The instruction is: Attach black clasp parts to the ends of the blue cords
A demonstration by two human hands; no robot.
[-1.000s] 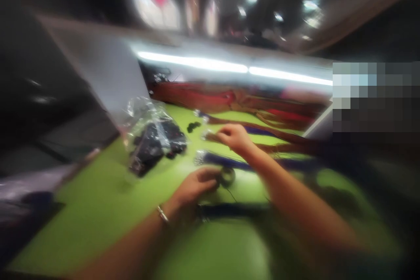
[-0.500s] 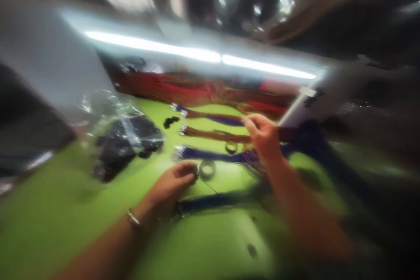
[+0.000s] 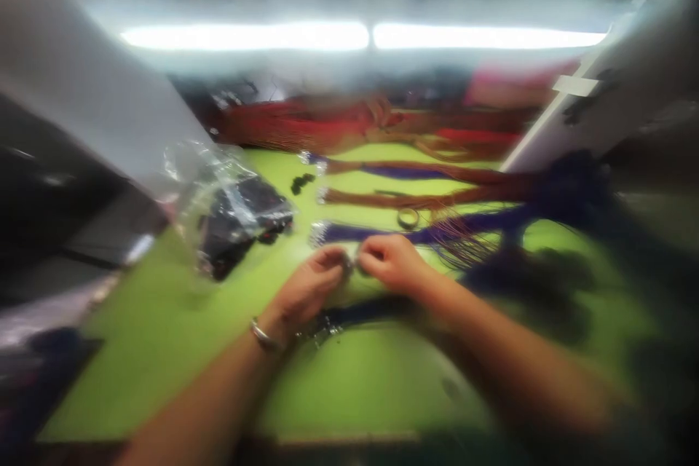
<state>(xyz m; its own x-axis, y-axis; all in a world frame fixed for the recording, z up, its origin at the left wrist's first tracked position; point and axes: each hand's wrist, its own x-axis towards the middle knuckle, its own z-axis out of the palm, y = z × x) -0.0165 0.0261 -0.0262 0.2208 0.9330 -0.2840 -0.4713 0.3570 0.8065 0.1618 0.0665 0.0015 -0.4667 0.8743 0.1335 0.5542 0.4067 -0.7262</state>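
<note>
My left hand (image 3: 314,282) is closed in a pinch on a small black connector (image 3: 348,261), mostly covered by the fingertips. Just to its right, my right hand (image 3: 392,262) is pinched too, its fingertips almost meeting the left ones; what they hold is too small and blurred to make out. Behind both hands lies a bundle of purple wires (image 3: 349,233) with pale ends at the left. In front of them, a dark blue wire bundle (image 3: 365,312) with shiny metal ends rests on the green table (image 3: 349,393).
A clear plastic bag (image 3: 234,207) of black parts lies to the left, with loose black pieces (image 3: 302,183) nearby. Brown wire bundles (image 3: 382,199) and a tape roll (image 3: 408,218) lie beyond the hands. Red wires (image 3: 306,124) stretch across the back under a bright lamp (image 3: 245,36).
My right hand has come down and left from the far wire bundles to meet my left hand. The left hand keeps its pinch on the connector. The camera view has shifted and levelled.
</note>
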